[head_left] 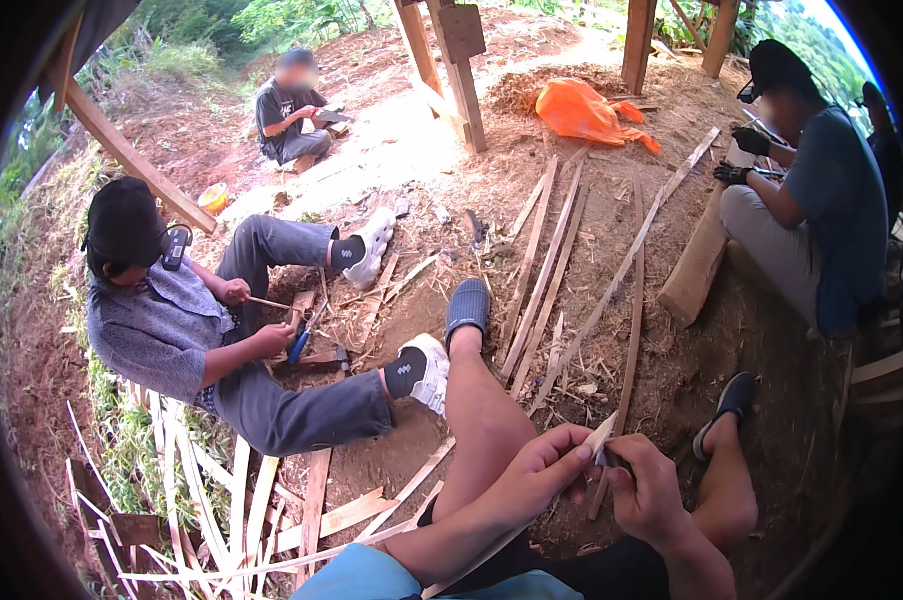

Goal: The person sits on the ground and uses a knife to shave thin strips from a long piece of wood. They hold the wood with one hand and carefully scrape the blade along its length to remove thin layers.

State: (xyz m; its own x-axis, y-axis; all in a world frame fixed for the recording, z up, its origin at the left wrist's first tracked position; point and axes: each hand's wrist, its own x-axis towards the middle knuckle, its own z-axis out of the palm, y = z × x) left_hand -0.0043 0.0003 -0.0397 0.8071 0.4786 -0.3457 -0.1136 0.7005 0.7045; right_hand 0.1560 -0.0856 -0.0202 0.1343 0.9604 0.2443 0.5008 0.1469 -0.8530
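Note:
Between my fingers, above my knees, a pale wooden strip [600, 434] rises to a sharp point. My left hand [543, 474] pinches it between thumb and fingertips. Close against it, my right hand [651, 492] is closed with the thumb bent over the curled fingers. A small greyish bit shows where the two hands meet, but what the right hand grips is mostly hidden. Another light length of wood runs below my left forearm towards my lap; I cannot tell whether it is the same piece.
Long wooden strips [543, 270] lie on the dirt ahead. A person [161, 310] at left works a thin stick beside a hammer [342, 358]. Split slats [261, 500] pile up at lower left. Another person [821, 200] sits by a thick plank [693, 265]. An orange bag [581, 108] lies farther back.

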